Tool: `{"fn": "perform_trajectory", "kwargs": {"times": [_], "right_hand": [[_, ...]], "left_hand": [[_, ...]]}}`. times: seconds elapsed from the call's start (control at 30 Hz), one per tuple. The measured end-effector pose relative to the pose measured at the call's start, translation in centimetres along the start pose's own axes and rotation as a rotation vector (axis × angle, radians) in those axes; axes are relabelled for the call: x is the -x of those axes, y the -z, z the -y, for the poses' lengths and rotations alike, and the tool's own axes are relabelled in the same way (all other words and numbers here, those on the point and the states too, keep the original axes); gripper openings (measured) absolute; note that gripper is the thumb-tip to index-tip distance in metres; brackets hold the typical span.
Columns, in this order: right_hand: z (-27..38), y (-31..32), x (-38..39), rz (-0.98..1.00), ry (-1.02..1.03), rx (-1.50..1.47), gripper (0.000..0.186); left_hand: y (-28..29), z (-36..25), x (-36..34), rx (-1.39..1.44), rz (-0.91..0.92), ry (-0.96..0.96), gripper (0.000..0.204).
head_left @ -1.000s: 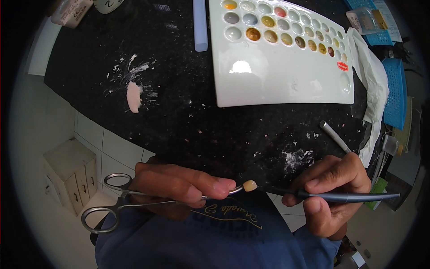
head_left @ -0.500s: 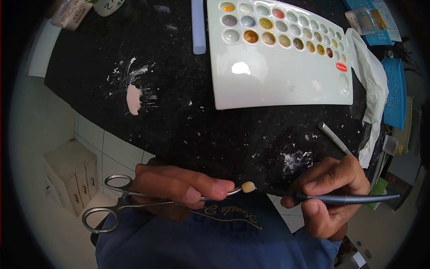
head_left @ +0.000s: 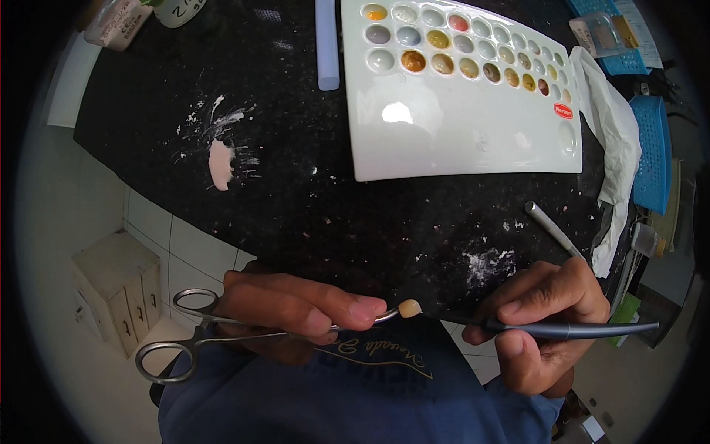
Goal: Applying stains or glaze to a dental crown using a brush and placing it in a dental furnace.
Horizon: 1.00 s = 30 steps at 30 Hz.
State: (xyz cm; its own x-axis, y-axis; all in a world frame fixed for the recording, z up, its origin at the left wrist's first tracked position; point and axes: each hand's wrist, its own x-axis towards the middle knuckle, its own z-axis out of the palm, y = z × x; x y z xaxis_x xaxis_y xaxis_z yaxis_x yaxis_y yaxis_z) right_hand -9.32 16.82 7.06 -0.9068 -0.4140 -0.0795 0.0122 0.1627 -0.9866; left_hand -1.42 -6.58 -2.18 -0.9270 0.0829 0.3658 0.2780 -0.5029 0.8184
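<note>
My left hand (head_left: 288, 302) clasping forceps (head_left: 244, 337), tooth-shaped piece (head_left: 409, 308) at their tip, my right hand (head_left: 551, 303) pinching a dark-handled tool (head_left: 573, 328)

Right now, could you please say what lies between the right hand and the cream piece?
In the head view, the slim tool, its dark end running from the right hand toward the piece.

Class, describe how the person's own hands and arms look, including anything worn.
The left hand and right hand are bare: no gloves, no visible rings. The dark blue fabric top bears yellow script lettering. Sleeve length cannot be told.
</note>
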Motion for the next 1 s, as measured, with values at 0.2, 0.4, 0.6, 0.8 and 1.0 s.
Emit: {"fn": "perform_trajectory", "kwargs": {"times": [0.2,0.4,0.6,0.8,1.0], "right_hand": [[0.1,0.0,0.0,0.001,-0.001,0.005,0.020],[0.1,-0.1,0.0,-0.013,-0.008,-0.009,0.020],[0.0,-0.2,0.1,-0.029,-0.005,-0.040,0.020],[0.0,0.0,0.0,0.001,0.019,-0.008,0.020],[0.0,0.0,0.0,-0.005,0.006,-0.018,0.020]], "left_hand": [[0.0,0.3,-0.1,0.025,-0.003,-0.046,0.039],[-0.1,0.1,0.0,0.033,-0.006,-0.022,0.039],[0.2,-0.5,-0.1,0.047,0.010,0.033,0.040],[0.5,-0.7,-0.1,0.036,0.040,0.031,0.040],[0.0,-0.4,-0.1,0.073,0.013,0.012,0.040]]}}
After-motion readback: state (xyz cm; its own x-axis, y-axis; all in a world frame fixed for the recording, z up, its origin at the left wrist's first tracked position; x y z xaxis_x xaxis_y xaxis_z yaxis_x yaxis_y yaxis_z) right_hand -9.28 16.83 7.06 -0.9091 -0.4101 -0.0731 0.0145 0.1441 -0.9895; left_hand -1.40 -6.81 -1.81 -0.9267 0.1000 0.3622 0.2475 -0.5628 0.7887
